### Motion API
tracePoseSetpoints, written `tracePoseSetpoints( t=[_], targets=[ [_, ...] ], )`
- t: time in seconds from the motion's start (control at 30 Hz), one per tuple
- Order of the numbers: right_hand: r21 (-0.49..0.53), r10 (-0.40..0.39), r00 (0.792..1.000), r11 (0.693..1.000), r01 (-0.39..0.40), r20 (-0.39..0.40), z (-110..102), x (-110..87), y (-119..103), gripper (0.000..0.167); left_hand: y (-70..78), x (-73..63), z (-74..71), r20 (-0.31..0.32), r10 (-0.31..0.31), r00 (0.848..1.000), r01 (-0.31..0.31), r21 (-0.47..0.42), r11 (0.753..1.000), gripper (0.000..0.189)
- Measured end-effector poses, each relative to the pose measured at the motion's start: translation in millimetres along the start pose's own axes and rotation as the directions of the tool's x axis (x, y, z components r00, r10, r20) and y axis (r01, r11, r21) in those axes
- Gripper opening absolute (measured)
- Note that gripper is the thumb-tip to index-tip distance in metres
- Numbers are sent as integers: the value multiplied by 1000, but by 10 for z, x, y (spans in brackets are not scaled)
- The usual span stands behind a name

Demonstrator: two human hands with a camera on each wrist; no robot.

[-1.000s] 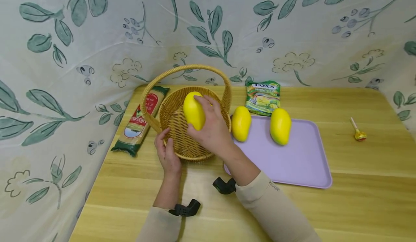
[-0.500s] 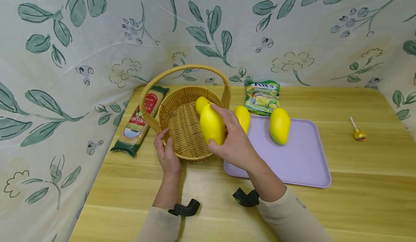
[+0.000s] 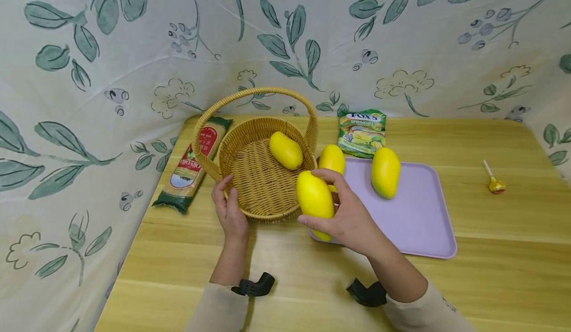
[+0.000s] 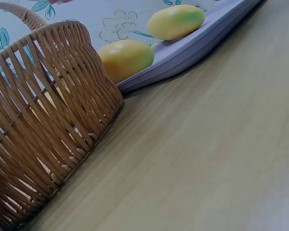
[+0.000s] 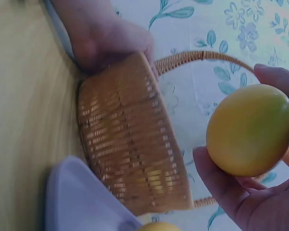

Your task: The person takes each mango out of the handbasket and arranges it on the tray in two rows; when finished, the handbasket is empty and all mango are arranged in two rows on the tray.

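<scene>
In the head view my right hand (image 3: 352,213) pinches a yellow mango (image 3: 314,193) between thumb and fingers, just right of the wicker basket (image 3: 263,218) and over the tray's near left corner. The right wrist view shows a greenish side on this held mango (image 5: 250,130). My left hand (image 3: 229,213) grips the basket's near left rim, its fingertips at the edge. Inside the basket a second mango (image 3: 286,150) lies against the right wall. Another mango (image 3: 332,158) lies at the tray's left edge, partly behind my right hand, and one more mango (image 3: 385,172) on its far side.
The lilac tray (image 3: 419,223) sits right of the basket. A green Fox's candy bag (image 3: 362,134) lies behind it. Left of the basket is a pasta packet (image 3: 192,166). A lollipop (image 3: 493,179) lies far right, and patterned cloth (image 3: 285,34) hangs behind the table.
My right hand has carried its mango out from over the basket, rightward and nearer to me. The mango in the basket now shows fully. My left hand has stayed at the rim.
</scene>
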State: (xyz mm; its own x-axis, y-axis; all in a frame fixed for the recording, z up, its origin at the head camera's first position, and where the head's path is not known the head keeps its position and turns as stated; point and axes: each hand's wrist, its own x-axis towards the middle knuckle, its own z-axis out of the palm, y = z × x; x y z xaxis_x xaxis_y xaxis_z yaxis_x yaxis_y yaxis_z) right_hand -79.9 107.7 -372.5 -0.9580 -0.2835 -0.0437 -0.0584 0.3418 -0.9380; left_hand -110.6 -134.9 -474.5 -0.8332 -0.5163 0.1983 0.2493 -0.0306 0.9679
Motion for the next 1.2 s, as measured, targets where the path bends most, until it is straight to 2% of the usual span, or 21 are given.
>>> tracePoseSetpoints(
  t=[0.1, 0.2, 0.37, 0.53, 0.73, 0.87, 1.03, 1.2],
  targets=[
    [42, 67, 998, 997, -66, -11, -117, 40, 69, 86, -6, 5, -4, 0, -2, 1000, 2, -1, 1000, 35],
    [43, 99, 995, 994, -98, -33, -263, 97, 131, 83, -14, 7, -7, 1, -1, 1000, 1, 1, 1000, 36],
    [-10, 94, 995, 995, -95, -44, -483, 150, 215, 80, -8, 5, -6, 1, 1, 1000, -1, -1, 1000, 36],
    [-80, 159, 987, 984, -159, -8, -614, 169, 278, 80, 2, 4, -1, -5, 2, 1000, -2, 1, 1000, 36],
    [-172, 249, 968, 956, -238, 43, -683, 198, 336, 82, 12, 1, 6, -1, 9, 1000, -9, -6, 1000, 37],
    [-187, 296, 947, 944, -271, 122, -698, 218, 379, 83, 8, 6, 6, 2, 10, 1000, -10, -6, 1000, 37],
    [-152, 298, 929, 951, -269, 219, -660, 245, 462, 78, -3, 11, -3, 7, 3, 1000, -3, 7, 1000, 37],
    [-176, 303, 919, 948, -265, 250, -616, 266, 525, 75, 8, -3, -5, 10, -7, 1000, 7, 16, 1000, 36]
  ],
)
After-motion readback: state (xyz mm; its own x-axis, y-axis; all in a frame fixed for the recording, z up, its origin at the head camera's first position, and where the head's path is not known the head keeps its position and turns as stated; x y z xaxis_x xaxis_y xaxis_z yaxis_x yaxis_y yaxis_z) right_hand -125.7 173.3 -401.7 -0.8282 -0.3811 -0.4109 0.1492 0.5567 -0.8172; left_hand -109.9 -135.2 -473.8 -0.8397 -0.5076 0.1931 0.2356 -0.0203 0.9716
